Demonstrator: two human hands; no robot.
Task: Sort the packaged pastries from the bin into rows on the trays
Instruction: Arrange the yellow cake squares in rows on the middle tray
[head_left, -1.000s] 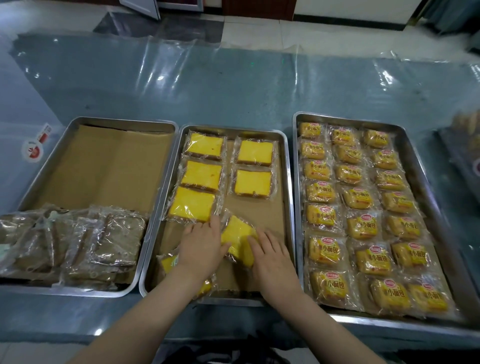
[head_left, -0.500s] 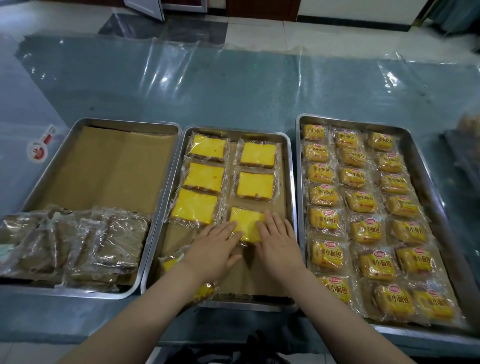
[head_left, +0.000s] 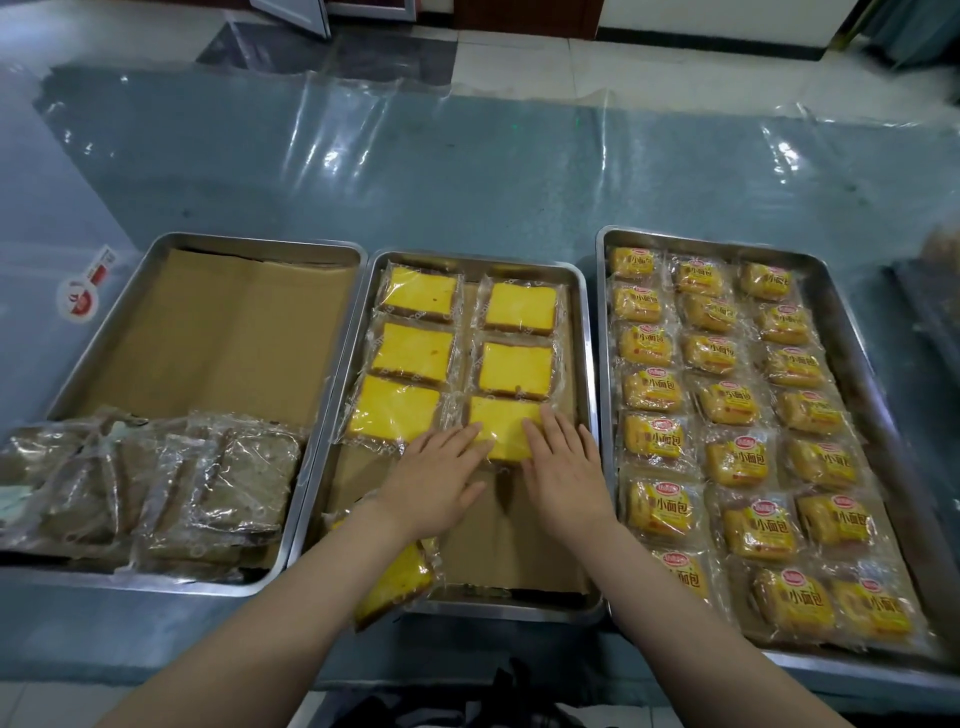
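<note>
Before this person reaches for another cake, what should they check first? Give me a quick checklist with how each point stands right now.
1. Third cake in the right column lined up under the two above: ok.
2. Both hands free to let go: left hand and right hand lie flat, fingers straight on the cake: ok.
3. Room left in the middle tray: bare paper nearer the person: ok.
4. Next cake within reach: loose yellow cake lies partly under the left forearm, over the near rim: ok.
5. Its wrapper intact: cannot tell.
6. Source bin: not clearly in view, cannot tell.
</note>
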